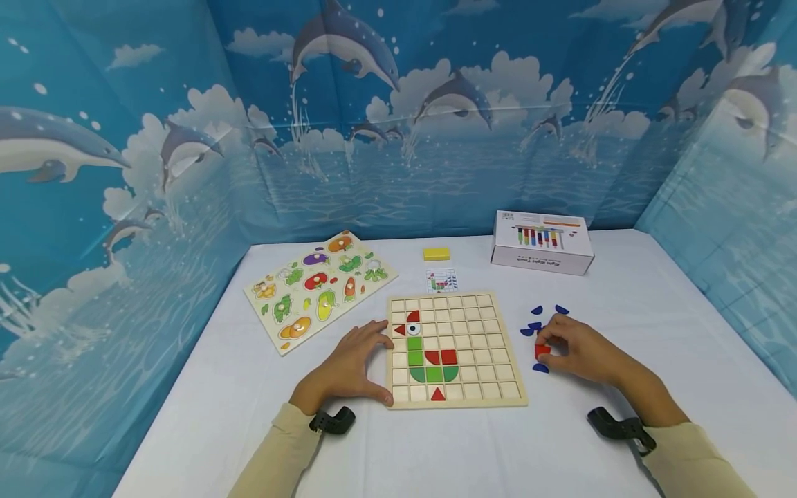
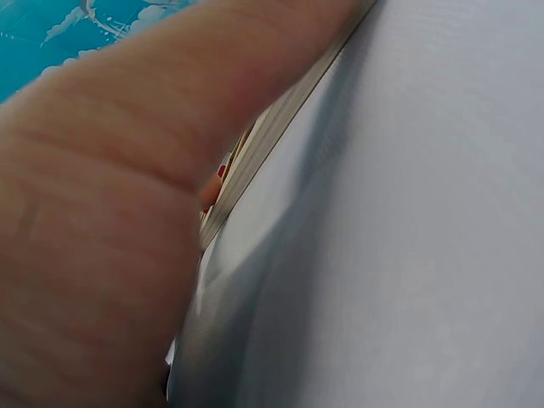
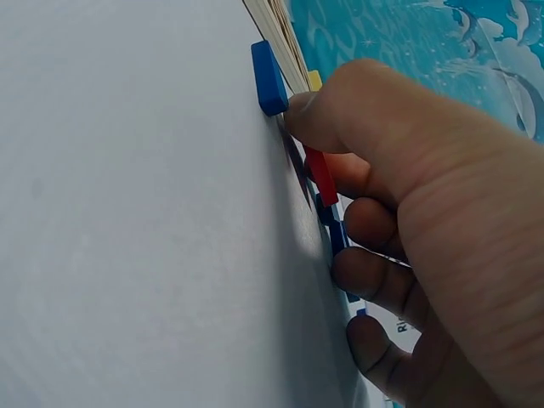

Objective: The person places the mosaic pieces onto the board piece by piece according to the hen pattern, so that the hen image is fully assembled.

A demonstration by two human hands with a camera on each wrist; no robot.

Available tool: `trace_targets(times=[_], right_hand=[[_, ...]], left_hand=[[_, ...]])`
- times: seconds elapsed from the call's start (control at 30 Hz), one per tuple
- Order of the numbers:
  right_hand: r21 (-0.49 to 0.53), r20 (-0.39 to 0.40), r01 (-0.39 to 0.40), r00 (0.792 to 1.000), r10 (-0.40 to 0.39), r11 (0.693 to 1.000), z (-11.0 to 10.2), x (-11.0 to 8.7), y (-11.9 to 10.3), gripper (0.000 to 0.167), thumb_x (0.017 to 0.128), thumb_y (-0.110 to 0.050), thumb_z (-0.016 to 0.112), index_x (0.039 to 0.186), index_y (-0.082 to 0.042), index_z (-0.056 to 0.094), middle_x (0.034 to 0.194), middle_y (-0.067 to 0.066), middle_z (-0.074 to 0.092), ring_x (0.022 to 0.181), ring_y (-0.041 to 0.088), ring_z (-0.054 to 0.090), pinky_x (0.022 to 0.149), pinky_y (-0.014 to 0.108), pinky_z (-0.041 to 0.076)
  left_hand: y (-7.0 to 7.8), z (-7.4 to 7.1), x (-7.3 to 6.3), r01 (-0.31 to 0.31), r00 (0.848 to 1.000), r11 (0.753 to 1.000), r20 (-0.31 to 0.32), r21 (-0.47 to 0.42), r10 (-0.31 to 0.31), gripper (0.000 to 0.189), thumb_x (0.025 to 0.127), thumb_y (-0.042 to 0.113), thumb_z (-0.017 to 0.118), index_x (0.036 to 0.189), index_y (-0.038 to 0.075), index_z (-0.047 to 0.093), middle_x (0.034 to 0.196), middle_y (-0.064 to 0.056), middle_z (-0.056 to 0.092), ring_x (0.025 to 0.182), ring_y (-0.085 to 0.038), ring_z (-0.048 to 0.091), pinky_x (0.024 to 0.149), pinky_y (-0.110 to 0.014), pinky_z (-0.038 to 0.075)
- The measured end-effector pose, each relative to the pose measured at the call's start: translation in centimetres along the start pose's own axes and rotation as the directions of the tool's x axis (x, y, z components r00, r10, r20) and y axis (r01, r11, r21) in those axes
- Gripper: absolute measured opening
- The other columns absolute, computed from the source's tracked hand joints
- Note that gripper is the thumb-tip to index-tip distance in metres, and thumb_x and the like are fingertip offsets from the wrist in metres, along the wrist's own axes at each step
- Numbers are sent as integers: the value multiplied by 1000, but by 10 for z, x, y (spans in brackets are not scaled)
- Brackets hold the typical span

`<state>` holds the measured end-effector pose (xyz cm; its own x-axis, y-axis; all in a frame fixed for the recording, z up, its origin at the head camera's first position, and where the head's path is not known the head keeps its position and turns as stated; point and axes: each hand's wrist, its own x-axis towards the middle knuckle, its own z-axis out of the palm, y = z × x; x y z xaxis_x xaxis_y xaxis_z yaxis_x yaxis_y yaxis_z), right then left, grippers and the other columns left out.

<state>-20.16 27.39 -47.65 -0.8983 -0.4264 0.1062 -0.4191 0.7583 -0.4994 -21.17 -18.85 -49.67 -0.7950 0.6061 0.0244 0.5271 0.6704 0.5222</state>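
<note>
A wooden grid board [image 1: 476, 373] lies mid-table, with red, green and white pieces set in its left cells. At its left edge rests my left hand [image 1: 349, 363], fingers and thumb spread apart; the thumb [image 2: 110, 144] lies along the board's side in the left wrist view. To the right of the board, my right hand [image 1: 582, 349] pinches a red block [image 1: 542, 351] between thumb and forefinger. That red block [image 3: 321, 177] is partly hidden by the fingers in the right wrist view. Blue half-round pieces [image 1: 537, 310] lie around this hand, one blue piece [image 3: 269, 78] close by the thumb.
A vegetable puzzle board [image 1: 299, 290] lies at the back left. Behind the grid board are a small pattern card [image 1: 442, 280] and a yellow block [image 1: 436, 254]. A white box [image 1: 542, 242] stands at the back right, before the dolphin-print cloth [image 1: 398, 180].
</note>
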Motion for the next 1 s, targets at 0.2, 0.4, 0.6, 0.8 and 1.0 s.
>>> trace_targets(times=[0.2, 0.4, 0.6, 0.8, 1.0], right_hand=[[8, 5, 5, 1000, -5, 1000, 2, 1, 0, 27, 77, -10, 88, 96, -20, 72, 91, -11, 56, 88, 13, 53, 80, 23, 56], [17, -1, 23, 1000, -23, 1000, 3, 5, -5, 24, 79, -12, 87, 95, -23, 72, 89, -11, 56, 87, 12, 54, 79, 23, 55], [16, 6, 35, 999, -35, 999, 2, 13, -11, 24, 80, -21, 88, 97, -22, 72, 92, -10, 56, 86, 12, 54, 75, 24, 54], [74, 20, 66, 998, -68, 995, 6, 27, -21, 22, 81, -18, 87, 95, -23, 72, 89, -8, 54, 85, 14, 53, 73, 25, 52], [105, 63, 118, 990, -126, 987, 11, 47, -37, 18, 83, -22, 85, 97, -22, 73, 92, -7, 55, 87, 14, 54, 75, 29, 52]], left_hand=[[-1, 0, 0, 8, 1000, 1000, 4, 5, -8, 90, 57, 74, 85, 127, 28, 51, 165, 0, 25, 152, -19, 13, 122, -41, 8], [-1, 0, 0, 4, 1000, 1000, 0, 1, -4, 90, 58, 73, 85, 127, 28, 51, 165, 0, 25, 152, -20, 14, 122, -42, 8], [0, 1, 0, 7, 1000, 1000, 6, -1, -7, 89, 58, 74, 85, 127, 29, 51, 165, 0, 25, 153, -21, 13, 122, -42, 8], [1, 0, 0, 8, 1000, 1000, 5, 5, -8, 90, 57, 75, 84, 126, 29, 51, 165, 1, 24, 153, -18, 12, 122, -42, 7], [1, 0, 0, 4, 1000, 1000, 5, -1, -4, 89, 58, 74, 85, 126, 28, 51, 165, 0, 25, 153, -19, 13, 122, -42, 7]])
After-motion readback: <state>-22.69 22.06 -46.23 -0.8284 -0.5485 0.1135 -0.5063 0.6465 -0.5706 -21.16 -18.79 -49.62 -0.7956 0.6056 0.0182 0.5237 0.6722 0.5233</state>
